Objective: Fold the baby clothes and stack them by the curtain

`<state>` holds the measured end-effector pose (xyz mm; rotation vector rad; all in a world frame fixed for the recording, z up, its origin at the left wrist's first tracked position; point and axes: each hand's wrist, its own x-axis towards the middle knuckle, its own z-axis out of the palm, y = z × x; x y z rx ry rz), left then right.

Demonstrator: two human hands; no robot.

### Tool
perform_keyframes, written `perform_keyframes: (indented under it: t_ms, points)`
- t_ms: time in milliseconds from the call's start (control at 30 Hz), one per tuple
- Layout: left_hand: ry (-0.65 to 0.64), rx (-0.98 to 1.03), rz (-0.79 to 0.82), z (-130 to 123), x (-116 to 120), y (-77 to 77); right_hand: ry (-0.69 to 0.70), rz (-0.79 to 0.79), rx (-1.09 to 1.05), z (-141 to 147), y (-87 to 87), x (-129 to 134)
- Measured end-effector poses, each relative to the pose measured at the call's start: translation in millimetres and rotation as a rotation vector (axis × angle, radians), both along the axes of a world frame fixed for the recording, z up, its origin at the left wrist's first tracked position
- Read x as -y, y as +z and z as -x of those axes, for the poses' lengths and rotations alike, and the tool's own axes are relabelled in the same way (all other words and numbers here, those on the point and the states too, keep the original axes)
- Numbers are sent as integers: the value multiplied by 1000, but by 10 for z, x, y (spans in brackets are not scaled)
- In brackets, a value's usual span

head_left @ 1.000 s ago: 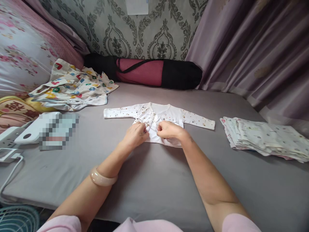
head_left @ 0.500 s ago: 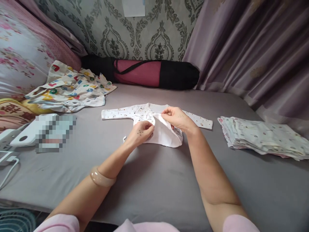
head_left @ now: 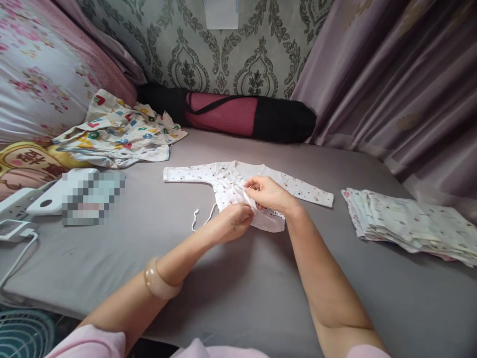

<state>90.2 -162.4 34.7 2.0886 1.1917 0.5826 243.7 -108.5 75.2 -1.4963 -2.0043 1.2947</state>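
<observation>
A small white baby shirt (head_left: pixel 309 190) with a tiny print lies spread on the grey sheet, both sleeves stretched out sideways. My right hand (head_left: pixel 271 194) pinches the cloth at the middle of its front. Below and to the left, my left hand (head_left: pixel 234 223) is closed on the shirt's lower front; its fingertips are partly hidden. A white tie string (head_left: pixel 194 219) trails from the shirt's left side onto the sheet. The front panels now overlap under my hands, and some dark lettering shows near the lower right hem.
A stack of folded printed cloths (head_left: pixel 410 223) lies at the right. Patterned clothes (head_left: pixel 122 132) are heaped at the back left. A white device (head_left: pixel 55 194) and power strip (head_left: pixel 18 204) sit at the left. A black and pink rolled bag (head_left: pixel 223 115) lines the wall.
My left hand has moved right, bringing the left front panel across the shirt. The right front panel, lifted before, now lies lower. The tie string shows more fully. The view has shifted slightly.
</observation>
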Motion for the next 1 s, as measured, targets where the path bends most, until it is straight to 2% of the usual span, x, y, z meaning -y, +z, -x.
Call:
perform_keyframes:
  t_ms: [67, 200, 300, 400, 467, 533, 700, 867, 1000]
  points:
    - [16, -34, 97, 254, -34, 109, 29, -3, 25, 23, -54, -7]
    - [314, -43, 95, 776, -172, 252, 161, -3, 162, 58, -108, 7]
    - [367, -233, 191, 938, -195, 294, 265, -105, 356, 95, -68, 73]
    - [228, -356, 354, 879, -149, 302, 318, -224, 414, 164, -27, 168]
    - [116, -353, 435, 798, -121, 282, 396, -220, 404, 217, -39, 220]
    - [83, -332, 433, 737, -107, 243, 443, -204, 422, 260, -82, 247]
    - [179, -224, 287, 688, -105, 98, 347, -212, 432, 256, -225, 158]
    - [261, -255, 131, 512, -82, -71, 287, 5, 263, 171, -349, -10]
    - [328, -348, -2, 335, -23, -144, 279, 82, 117, 145, -415, -55]
